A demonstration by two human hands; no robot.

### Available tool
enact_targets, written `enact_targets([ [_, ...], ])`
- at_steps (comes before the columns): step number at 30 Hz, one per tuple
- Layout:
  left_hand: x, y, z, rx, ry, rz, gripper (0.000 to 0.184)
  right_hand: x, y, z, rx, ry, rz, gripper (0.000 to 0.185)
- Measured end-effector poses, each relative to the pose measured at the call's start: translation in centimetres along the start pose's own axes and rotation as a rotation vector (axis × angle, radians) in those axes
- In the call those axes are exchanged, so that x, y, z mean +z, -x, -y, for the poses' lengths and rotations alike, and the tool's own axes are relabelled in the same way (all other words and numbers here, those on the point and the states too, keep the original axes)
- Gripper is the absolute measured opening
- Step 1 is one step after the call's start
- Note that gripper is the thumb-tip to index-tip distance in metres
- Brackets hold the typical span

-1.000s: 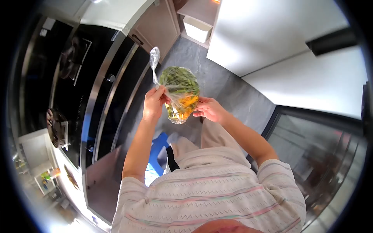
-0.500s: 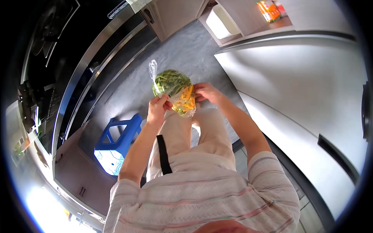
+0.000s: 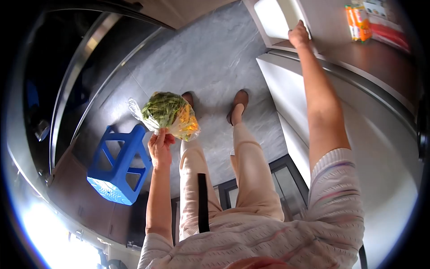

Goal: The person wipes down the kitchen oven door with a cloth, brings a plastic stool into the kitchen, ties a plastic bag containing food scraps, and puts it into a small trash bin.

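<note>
A clear plastic bag of leafy green vegetables with yellow flowers (image 3: 168, 110) hangs in front of my legs. My left hand (image 3: 160, 142) pinches the lower edge of the bag, and its twisted clear end sticks out to the left. My right arm is stretched far forward to the right. At its end my right hand (image 3: 299, 36) has curled fingers, at the near right edge of a white container (image 3: 271, 19) in a cabinet opening. Whether it grips the container's rim or the cabinet edge is hidden.
A blue plastic stool (image 3: 121, 157) stands on the grey floor (image 3: 201, 49) to my left. White appliance doors (image 3: 349, 107) run along my right. Orange packets (image 3: 358, 23) and a red package (image 3: 389, 34) lie on the surface at upper right.
My right hand has let go of the bag and reached forward right to the white container. My left hand keeps the bag, now farther left in view. The camera view has shifted.
</note>
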State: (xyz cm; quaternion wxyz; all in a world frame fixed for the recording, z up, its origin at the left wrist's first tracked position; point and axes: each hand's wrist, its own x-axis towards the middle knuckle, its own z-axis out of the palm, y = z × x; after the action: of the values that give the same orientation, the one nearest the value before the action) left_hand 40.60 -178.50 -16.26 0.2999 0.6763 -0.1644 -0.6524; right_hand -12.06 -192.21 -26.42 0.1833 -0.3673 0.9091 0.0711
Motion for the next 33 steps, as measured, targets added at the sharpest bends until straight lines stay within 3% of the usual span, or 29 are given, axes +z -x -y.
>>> enact_targets([
  [2,0.1,-0.4,0.6,-0.009,0.03,-0.04,0.021,1.6,-2.0,-0.2,-0.004,0.041,0.053,0.063],
  [5,-0.3,-0.6,1.2,-0.042,0.068,-0.036,0.019,4.1,-3.0,-1.4,-0.245,0.074,-0.021,0.047],
  [12,-0.3,-0.3,0.0,-0.109,0.086,-0.024,0.017,6.4,-1.1,1.7,-0.251,-0.075,-0.137,0.032],
  [14,-0.2,-0.3,-0.4,-0.107,0.071,0.001,0.017,4.6,4.2,5.5,-0.262,-0.044,-0.028,0.029],
  [16,-0.1,-0.2,-0.9,-0.1,0.059,0.017,0.016,6.7,8.0,7.1,-0.3,-0.058,-0.094,0.023],
  [20,0.3,0.0,-1.5,-0.097,0.042,0.021,0.016,15.0,15.2,7.6,-0.431,-0.109,-0.158,0.006],
  [26,-0.1,0.0,-1.6,-0.066,-0.04,0.081,0.017,20.8,27.3,10.5,-0.393,-0.153,0.345,0.013],
  [31,0.6,-0.3,-3.0,-0.087,-0.087,0.137,0.016,23.6,31.1,12.0,-0.425,-0.342,0.534,0.017],
  [33,1.1,-0.5,-3.2,-0.09,-0.101,0.166,0.015,23.6,31.4,11.8,-0.306,-0.702,0.595,0.025],
])
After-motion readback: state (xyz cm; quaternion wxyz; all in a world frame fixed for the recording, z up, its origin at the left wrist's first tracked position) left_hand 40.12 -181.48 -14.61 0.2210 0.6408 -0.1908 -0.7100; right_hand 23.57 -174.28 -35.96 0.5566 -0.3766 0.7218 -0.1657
